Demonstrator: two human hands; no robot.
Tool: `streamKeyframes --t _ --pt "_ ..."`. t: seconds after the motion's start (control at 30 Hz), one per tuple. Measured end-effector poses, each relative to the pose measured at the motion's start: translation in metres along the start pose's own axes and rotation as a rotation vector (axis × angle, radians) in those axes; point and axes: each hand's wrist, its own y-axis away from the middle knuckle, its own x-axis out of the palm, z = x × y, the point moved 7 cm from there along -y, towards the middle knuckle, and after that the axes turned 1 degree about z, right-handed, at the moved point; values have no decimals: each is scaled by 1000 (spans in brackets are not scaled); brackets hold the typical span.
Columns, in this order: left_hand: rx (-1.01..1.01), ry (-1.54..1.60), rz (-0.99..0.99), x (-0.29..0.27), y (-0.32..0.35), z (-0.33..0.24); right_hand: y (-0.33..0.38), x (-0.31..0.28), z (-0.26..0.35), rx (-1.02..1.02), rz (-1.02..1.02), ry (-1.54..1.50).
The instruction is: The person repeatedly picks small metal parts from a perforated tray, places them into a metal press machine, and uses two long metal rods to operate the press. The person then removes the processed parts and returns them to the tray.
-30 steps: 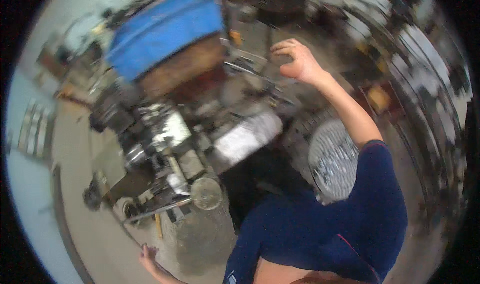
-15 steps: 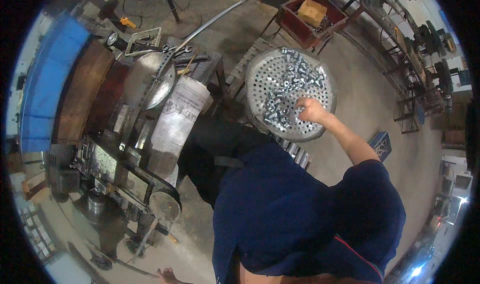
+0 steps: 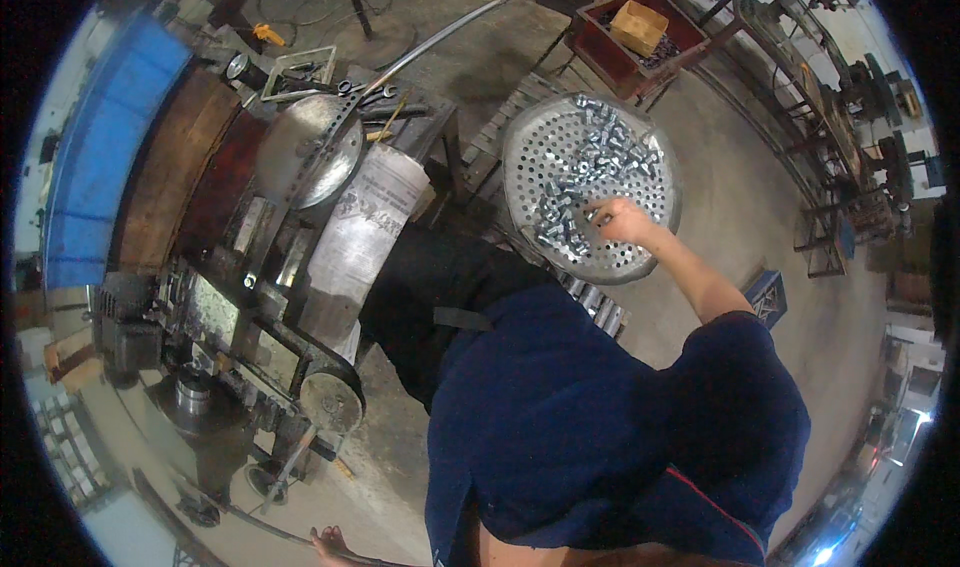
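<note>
From where I stand, the worker in the dark blue shirt (image 3: 560, 397) has the right hand (image 3: 625, 221) over a round, perforated metal tray (image 3: 530, 157), fingers bent down beside a heap of small shiny metal pieces (image 3: 600, 152); whether one is pinched there, I can't make out. The left hand (image 3: 330, 544) is low, down by the end of a thin dark bar (image 3: 265, 525). A printed paper sheet (image 3: 365, 212) lies on the machine (image 3: 215, 312) at the worker's left, near some wrenches (image 3: 375, 95). Beyond the tray sits a red bin (image 3: 613, 72) with a cardboard box (image 3: 638, 27) inside, and a long blue container (image 3: 105, 157) stands at far left.
</note>
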Motion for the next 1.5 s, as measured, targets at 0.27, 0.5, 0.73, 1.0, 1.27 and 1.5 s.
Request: streamKeyframes --t 0.27,0.5,0.73,1.0,1.27,1.5 --pt "-1 4 -24 1 1 4 -10 6 2 99 -3 415" --pt "-1 8 -61 -3 3 2 -10 4 -9 124 -123 248" --pt "10 23 -164 -21 17 2 -19 14 -13 -12 -258 400" --pt "73 32 73 -10 17 -19 -18 -26 -4 -86 -159 81" --pt "144 12 91 -13 2 -12 -84 -111 240 -523 -67 -494" --pt "202 -1080 -228 -17 50 -51 -71 -45 572 -1432 141 -123"
